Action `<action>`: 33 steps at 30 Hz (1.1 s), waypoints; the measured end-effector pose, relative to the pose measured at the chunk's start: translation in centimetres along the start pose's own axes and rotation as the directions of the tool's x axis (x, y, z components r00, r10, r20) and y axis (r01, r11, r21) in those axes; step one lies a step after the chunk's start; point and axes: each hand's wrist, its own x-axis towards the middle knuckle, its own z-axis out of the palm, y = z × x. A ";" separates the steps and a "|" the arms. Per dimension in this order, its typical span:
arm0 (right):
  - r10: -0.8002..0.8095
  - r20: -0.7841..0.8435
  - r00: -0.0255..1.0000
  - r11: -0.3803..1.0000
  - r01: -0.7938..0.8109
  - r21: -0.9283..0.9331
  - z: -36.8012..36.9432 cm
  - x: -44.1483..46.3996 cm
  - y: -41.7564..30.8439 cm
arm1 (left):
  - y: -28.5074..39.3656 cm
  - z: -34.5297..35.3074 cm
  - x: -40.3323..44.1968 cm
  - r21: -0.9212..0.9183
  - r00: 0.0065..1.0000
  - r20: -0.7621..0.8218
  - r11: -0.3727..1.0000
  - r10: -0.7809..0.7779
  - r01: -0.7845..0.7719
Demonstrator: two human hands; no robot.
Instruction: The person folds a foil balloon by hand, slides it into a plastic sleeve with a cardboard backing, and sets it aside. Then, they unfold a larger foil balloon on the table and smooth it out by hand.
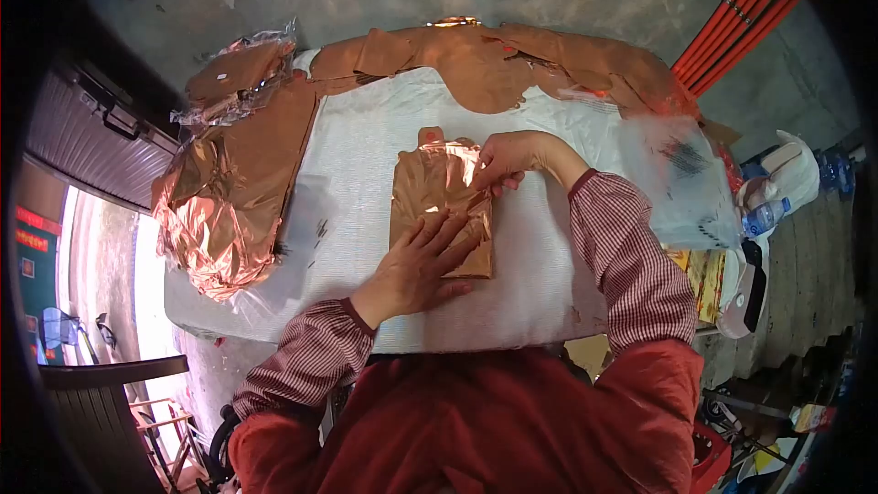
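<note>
A shiny copper-coloured foil sheet (418, 185) lies on the white-covered table in front of me, over a brown piece whose tab (429, 135) sticks out at the far end. My left hand (425, 261) rests flat on the near half of the foil with its fingers spread. At the far right corner of the foil, my right hand (517, 161) has its fingers pinched together on the edge. The fingertips partly hide the corner they grip.
Brown sheets (380, 53) lie overlapping along the table's far edge. A crumpled copper foil pile (219, 220) and a plastic-wrapped brown stack (240, 73) are at left. Clear plastic bags (681, 183) lie at right, near a water bottle (766, 216). Orange-red pipes (736, 18) stand beyond.
</note>
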 end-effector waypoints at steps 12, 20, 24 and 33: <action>-0.062 -0.130 0.990 0.991 0.045 -0.126 0.1 -0.7 -0.1 | -0.1 0.2 0.0 0.041 0.999 -0.027 0.999 0.023 -0.022; -0.201 -0.442 0.874 0.973 0.229 0.011 1.2 -0.7 1.1 | 0.2 -0.4 0.1 0.045 0.999 0.029 0.999 -0.014 0.012; -0.451 -0.836 0.314 0.891 0.211 -0.402 5.7 -1.1 2.3 | 0.2 -0.3 0.1 0.039 1.000 0.020 0.999 -0.009 0.008; -0.541 -0.722 0.431 0.827 0.114 -0.551 18.5 0.2 0.2 | -0.3 0.6 -0.2 0.007 0.997 0.065 0.999 -0.051 0.051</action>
